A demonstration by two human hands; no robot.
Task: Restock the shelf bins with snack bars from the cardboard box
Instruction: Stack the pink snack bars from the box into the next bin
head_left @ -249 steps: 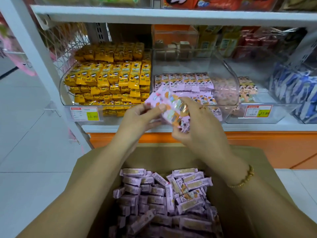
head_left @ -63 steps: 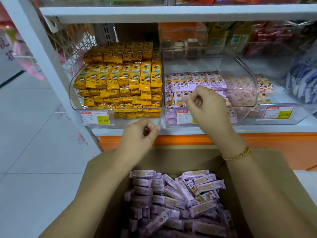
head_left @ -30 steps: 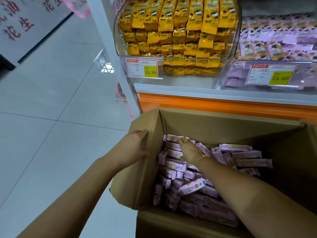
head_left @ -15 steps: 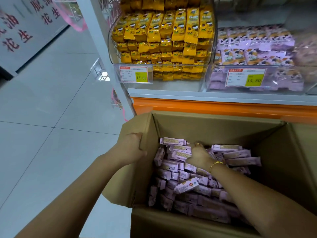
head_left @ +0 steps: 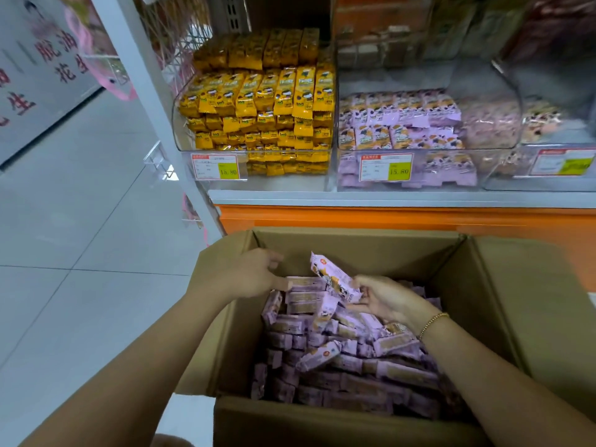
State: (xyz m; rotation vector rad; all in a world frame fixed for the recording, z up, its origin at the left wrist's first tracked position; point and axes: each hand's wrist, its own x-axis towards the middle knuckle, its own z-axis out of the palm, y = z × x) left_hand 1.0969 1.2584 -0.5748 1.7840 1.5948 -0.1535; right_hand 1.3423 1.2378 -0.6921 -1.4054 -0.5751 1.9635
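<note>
Cardboard fills the near ground: the cardboard box (head_left: 322, 424) stands open on the floor (head_left: 80, 237), its flaps folded out to either side. Inside lies a deep, loose heap of purple bars (head_left: 354, 359), piled higher toward the far left corner. Both forearms reach in over the near wall, and a bead bracelet (head_left: 433, 321) sits on the right wrist.

The right hand (head_left: 387, 301) is palm-up above the heap, its fingers (head_left: 356, 307) and thumb pinching the lower end of one held bar (head_left: 332, 275). That bar slants up and away to the left of those fingers, clear of the heap, printed face showing. The rest of the heap lies directly under and nearer than the fingers.

The left hand (head_left: 245, 275) hovers at the far left corner, just inside the left flap. Its fingers (head_left: 274, 255) are loosely spread and grip nothing. The thumb is just beside the end of the topmost stacked bars; I cannot tell whether it touches them. The held bar rises between the two hands, closer to the right one.

Beyond the fingers comes the box's far wall, then the orange-fronted shelf (head_left: 387, 198). On it, well beyond the right fingers, a clear purple bin (head_left: 512, 101) holds matching bars in rows, roughly half full, with a price tag (head_left: 385, 167) on its front. Beyond the left fingers, a yellow bin (head_left: 175, 124) is stacked high with yellow packets (head_left: 258, 101).
</note>
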